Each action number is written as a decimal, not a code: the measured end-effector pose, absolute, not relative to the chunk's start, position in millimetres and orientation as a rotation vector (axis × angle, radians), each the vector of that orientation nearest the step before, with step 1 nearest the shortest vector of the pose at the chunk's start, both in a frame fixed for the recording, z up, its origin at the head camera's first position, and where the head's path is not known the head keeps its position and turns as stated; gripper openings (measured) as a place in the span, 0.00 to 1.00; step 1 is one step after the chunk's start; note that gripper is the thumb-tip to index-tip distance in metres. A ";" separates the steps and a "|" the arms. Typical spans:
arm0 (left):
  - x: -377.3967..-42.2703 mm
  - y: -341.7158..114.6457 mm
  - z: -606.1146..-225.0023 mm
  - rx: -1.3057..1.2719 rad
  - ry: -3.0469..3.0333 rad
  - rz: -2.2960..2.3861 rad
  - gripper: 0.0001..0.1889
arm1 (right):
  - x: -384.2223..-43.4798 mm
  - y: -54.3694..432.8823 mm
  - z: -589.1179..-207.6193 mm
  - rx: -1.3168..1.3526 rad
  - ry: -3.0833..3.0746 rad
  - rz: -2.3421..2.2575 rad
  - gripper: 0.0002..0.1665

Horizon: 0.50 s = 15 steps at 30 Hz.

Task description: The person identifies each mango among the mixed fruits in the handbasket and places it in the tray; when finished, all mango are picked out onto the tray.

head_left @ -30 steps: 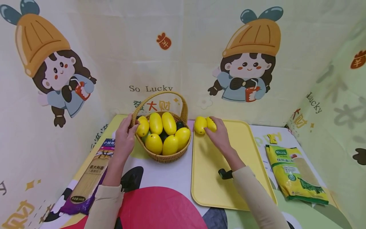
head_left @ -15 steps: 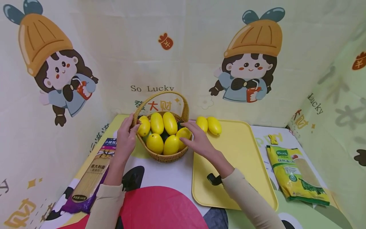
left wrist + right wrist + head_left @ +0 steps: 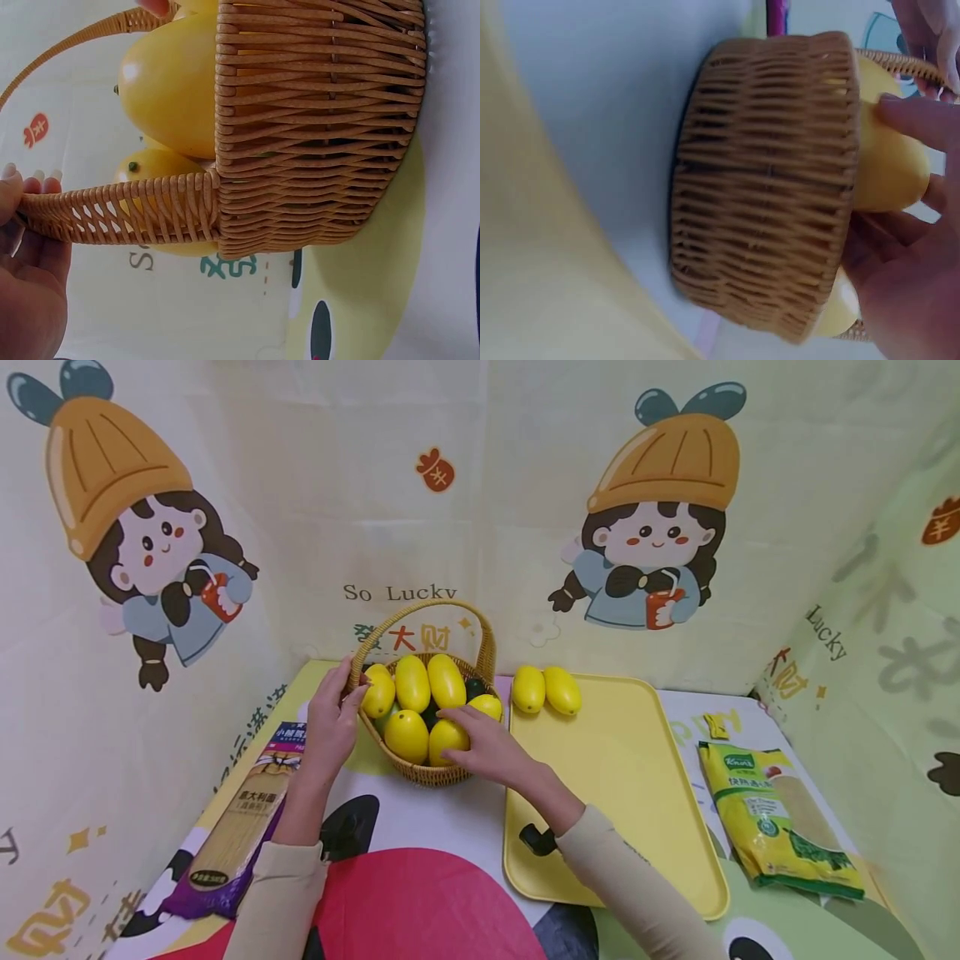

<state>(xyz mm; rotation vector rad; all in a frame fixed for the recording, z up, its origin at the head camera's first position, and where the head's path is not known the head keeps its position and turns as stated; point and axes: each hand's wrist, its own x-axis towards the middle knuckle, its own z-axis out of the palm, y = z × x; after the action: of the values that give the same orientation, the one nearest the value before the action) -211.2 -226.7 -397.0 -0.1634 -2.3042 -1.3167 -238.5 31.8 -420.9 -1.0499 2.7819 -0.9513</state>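
A wicker basket [image 3: 427, 777] stands by the back wall, filled with several yellow oval fruits and a few dark round ones. My left hand [image 3: 332, 722] holds the left side of its arched handle [image 3: 112, 214], fingers wrapped round the weave. Over the basket's front right, my right hand [image 3: 491, 747] grips a yellow oval fruit [image 3: 889, 169], thumb on one side and fingers round the other. That fruit still sits low at the rim among the others. Two more yellow fruits [image 3: 562, 691] lie side by side at the back left of the yellow tray [image 3: 607, 793].
Left of the basket lies a purple pack of spaghetti [image 3: 232, 827]. Beyond the tray's right edge are a green and yellow Knorr bag [image 3: 780, 818] and a small yellow packet [image 3: 716, 724]. A printed cloth wall [image 3: 510, 527] closes off the back.
My right hand let go of a yellow fruit on the tray, then moved left to the basket and took hold of another. The left hand stays on the handle.
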 end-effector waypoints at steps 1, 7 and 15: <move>-211.4 -226.5 -396.8 -0.166 -2.299 -1.322 0.28 | -237.9 30.5 -420.4 -1.044 2.785 -0.920 0.35; -212.3 -225.0 -396.0 -0.172 -2.296 -1.336 0.28 | -234.4 28.8 -413.4 -1.042 2.796 -0.882 0.35; -212.6 -227.1 -398.3 -0.149 -2.316 -1.319 0.28 | -234.3 45.0 -402.3 -1.029 2.781 -1.041 0.34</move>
<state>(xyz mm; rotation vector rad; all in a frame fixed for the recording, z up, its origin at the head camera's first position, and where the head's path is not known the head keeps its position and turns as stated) -212.6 -227.1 -398.3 -0.1494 -2.3162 -1.3187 -234.3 45.0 -402.3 -1.0288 2.7811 -1.0412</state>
